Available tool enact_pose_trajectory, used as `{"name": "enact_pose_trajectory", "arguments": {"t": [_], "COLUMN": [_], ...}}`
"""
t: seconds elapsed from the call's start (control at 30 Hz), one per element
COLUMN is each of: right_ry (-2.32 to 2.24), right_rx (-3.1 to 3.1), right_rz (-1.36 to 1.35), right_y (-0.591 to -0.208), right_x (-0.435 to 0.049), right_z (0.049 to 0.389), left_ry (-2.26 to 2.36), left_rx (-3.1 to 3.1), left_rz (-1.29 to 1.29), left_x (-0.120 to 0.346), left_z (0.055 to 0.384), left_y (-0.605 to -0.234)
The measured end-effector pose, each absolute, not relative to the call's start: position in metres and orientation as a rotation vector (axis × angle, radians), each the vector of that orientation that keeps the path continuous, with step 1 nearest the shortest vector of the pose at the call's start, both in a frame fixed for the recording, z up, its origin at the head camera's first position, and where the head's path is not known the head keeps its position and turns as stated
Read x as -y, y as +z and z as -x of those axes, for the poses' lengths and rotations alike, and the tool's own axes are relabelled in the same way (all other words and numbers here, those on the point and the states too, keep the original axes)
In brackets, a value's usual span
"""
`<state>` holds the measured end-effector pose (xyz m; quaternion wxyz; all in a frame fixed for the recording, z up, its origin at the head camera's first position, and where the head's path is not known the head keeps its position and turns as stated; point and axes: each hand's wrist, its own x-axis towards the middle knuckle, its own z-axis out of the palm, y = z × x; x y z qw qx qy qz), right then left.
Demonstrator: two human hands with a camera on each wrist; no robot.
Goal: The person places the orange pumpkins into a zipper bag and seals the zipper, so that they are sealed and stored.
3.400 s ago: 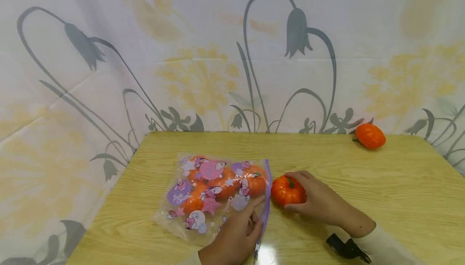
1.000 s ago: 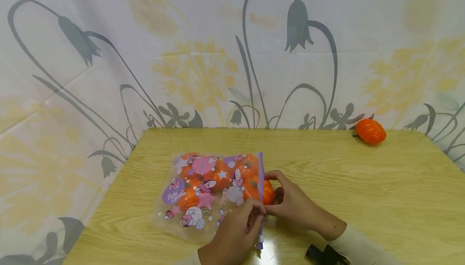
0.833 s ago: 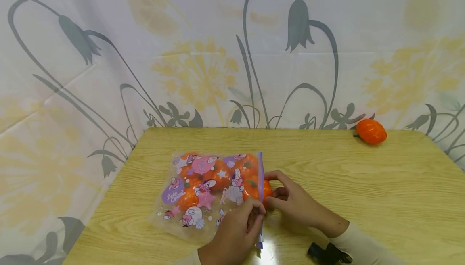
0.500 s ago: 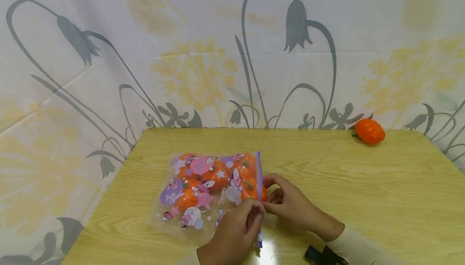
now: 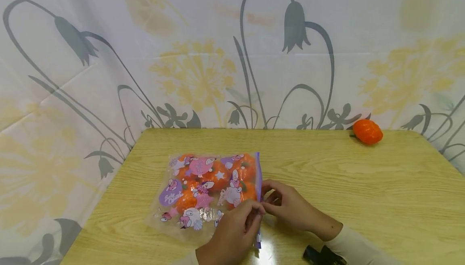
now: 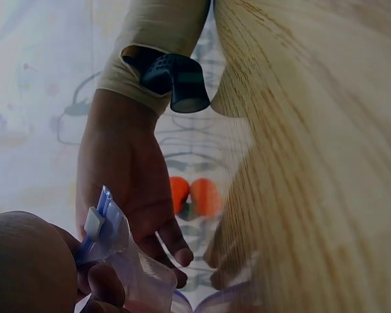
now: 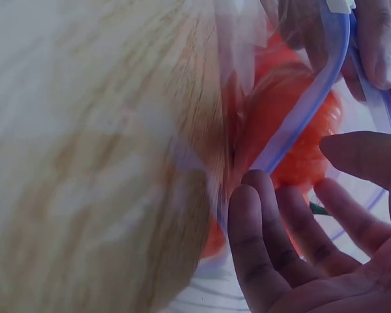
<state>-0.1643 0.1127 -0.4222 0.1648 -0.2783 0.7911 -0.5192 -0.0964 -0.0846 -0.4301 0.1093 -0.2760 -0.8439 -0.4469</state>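
Observation:
A clear zip bag (image 5: 258, 172) with pink and purple cartoon prints lies on the table, several orange toy pumpkins inside. My left hand (image 5: 232, 230) pinches the bag's purple zip edge near its lower end; the white slider (image 6: 94, 222) hangs beside those fingers. At the mouth, my right hand (image 5: 290, 208) has its thumb and fingers apart and loosely bent. One toy pumpkin (image 7: 280, 111) sits inside just beyond the right fingertips, behind the zip strip in the right wrist view. In the left wrist view, the right palm (image 6: 137, 169) faces the bag's opening.
Another orange toy pumpkin (image 5: 367, 132) lies on its side at the table's back right. A floral curtain (image 5: 218, 55) hangs behind the wooden table (image 5: 308, 160). A black wrist device (image 5: 321, 255) is on the right sleeve.
My right hand has moved left, and the pumpkin it gripped outside the mouth is now inside the bag, released. My left hand went from lying on the bag to pinching its edge.

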Motion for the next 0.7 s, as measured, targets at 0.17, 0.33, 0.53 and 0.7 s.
{"name": "enact_pose_trajectory", "arguments": {"t": [0.17,0.33,0.53,0.7], "right_ry": [-1.497,-1.493,-1.424,-1.335], "right_rx": [-2.203,-2.173,-2.337,-2.589], "right_rz": [0.794,0.762,0.722,0.698], "right_y": [-0.42,-0.415,-0.411,-0.408], "right_x": [-0.114,-0.117,-0.13,-0.148], "right_z": [0.164,0.167,0.176,0.184], "left_ry": [-1.31,-1.333,-1.363,-1.369], "left_rx": [2.503,2.505,2.493,2.512], "left_rz": [0.788,0.793,0.842,0.852], "left_x": [0.084,0.085,0.086,0.086], "left_z": [0.096,0.097,0.098,0.098], "left_y": [-0.429,-0.428,-0.428,-0.429]}}
